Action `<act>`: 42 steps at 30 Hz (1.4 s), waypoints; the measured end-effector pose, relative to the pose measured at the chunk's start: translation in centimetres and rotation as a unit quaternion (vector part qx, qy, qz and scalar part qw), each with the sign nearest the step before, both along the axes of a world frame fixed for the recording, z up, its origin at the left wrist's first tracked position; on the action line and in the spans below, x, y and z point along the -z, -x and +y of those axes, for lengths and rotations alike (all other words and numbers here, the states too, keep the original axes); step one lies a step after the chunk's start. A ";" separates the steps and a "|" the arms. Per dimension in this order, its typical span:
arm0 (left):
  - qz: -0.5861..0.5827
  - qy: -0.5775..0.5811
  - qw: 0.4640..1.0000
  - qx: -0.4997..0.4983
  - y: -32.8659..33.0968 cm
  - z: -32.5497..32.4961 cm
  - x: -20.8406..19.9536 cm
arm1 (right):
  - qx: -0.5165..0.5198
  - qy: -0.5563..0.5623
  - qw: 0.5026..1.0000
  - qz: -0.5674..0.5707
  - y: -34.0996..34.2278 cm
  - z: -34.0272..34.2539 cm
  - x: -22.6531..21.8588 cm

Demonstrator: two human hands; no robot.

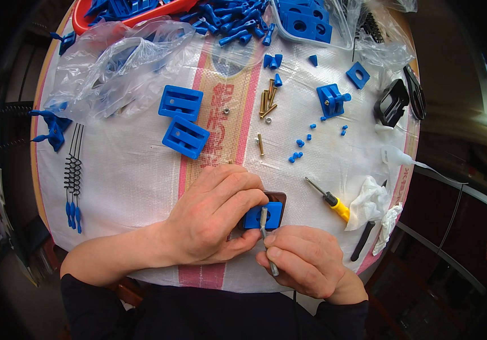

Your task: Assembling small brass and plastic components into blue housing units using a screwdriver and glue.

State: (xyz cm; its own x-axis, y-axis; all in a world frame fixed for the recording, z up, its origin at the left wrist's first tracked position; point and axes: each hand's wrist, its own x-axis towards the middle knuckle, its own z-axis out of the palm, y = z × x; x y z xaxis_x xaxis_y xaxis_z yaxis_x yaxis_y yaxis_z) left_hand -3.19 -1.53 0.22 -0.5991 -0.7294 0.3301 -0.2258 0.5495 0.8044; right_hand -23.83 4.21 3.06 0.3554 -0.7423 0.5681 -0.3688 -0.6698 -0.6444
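Head view: your left hand (212,215) pinched the small blue plastic block (264,216) at the bench's (136,175) near edge — light, stiff, probably slick; best gripped by its flat sides. Your right hand (303,260) was closed around a thin metal tool (267,241) — tip on the block.

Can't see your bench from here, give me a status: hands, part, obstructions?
Left hand grips small blue block. Right hand holds thin metal tool against it. Yellow-handled screwdriver lies nearby, apart.

Round table (45,85) under white woven cover (119,170); dark surroundings.
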 end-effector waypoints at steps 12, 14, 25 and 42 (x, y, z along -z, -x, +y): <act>-0.002 -0.002 1.000 0.001 -0.1 0.0 0.0 | -0.004 -0.032 0.999 0.030 0.3 0.2 -0.5; -0.001 -0.001 1.000 0.001 -0.1 0.0 0.0 | -0.006 -0.046 0.998 0.042 0.4 0.3 -0.7; -0.002 0.001 1.000 -0.002 0.0 0.1 0.1 | -0.001 -0.006 1.000 0.010 0.1 0.0 -0.1; -0.003 0.000 1.000 0.001 0.0 0.0 0.0 | -0.005 -0.042 0.998 0.036 0.3 0.3 -0.6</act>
